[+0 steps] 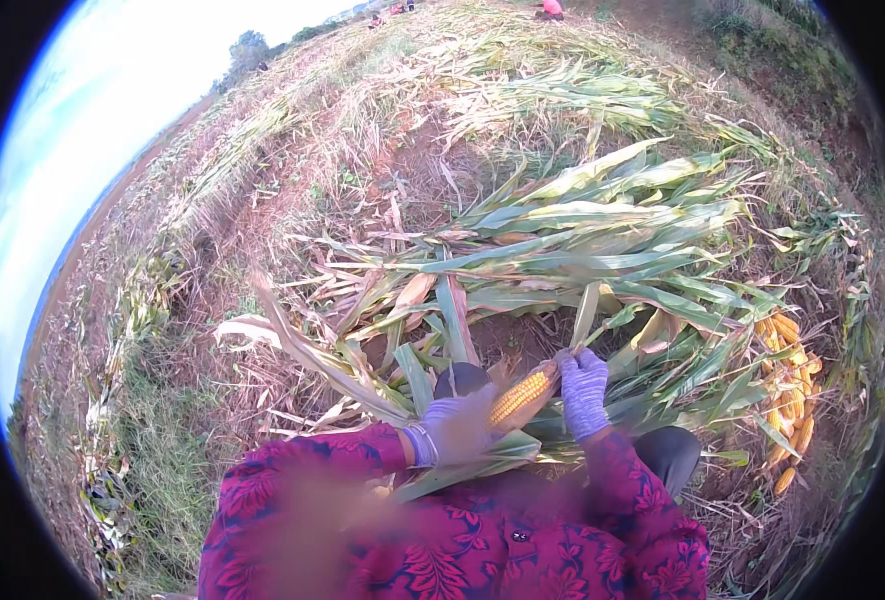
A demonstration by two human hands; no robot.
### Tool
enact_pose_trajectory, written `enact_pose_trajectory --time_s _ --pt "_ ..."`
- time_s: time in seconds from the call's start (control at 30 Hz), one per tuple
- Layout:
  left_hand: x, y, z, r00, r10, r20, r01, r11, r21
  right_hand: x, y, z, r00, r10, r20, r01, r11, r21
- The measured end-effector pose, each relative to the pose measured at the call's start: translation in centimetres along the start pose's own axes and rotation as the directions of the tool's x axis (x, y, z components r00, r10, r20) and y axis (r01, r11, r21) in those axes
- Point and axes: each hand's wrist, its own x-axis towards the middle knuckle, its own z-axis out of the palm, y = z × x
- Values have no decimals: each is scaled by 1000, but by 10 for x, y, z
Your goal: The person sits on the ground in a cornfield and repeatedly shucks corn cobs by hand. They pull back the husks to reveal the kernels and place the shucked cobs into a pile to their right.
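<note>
A yellow corn cob (521, 394), its kernels partly bared, lies between my two gloved hands in front of my lap. My left hand (453, 431), in a pale purple knit glove, is closed around its lower end and husk, partly behind a blur. At the cob's other end, my right hand (584, 390), in a matching glove, grips the husk where it meets a stalk. Pulled-back husk hangs beneath the cob. Cut corn stalks with green and dry leaves (562, 259) lie just beyond my hands.
A heap of husked corn cobs (791, 390) lies on the ground at the right. More cut stalks (562, 97) lie farther off. Grass and weeds (168, 450) grow at the left. A person in a pink top (552, 7) and others are far away at the top.
</note>
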Motion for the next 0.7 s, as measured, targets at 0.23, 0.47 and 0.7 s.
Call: enact_pose_trajectory --time_s 0.23,0.47,0.7 --pt "-10 -23 35 987 -125 103 136 985 -105 -42 -108 -20 559 -633 535 810 281 -514" --pt "-26 -24 43 1000 4 16 -3 997 -82 -45 -75 -18 454 -42 890 877 197 -439" --pt "1 -62 47 966 10 -260 -129 886 -445 -32 -61 -11 642 -267 719 766 256 -590"
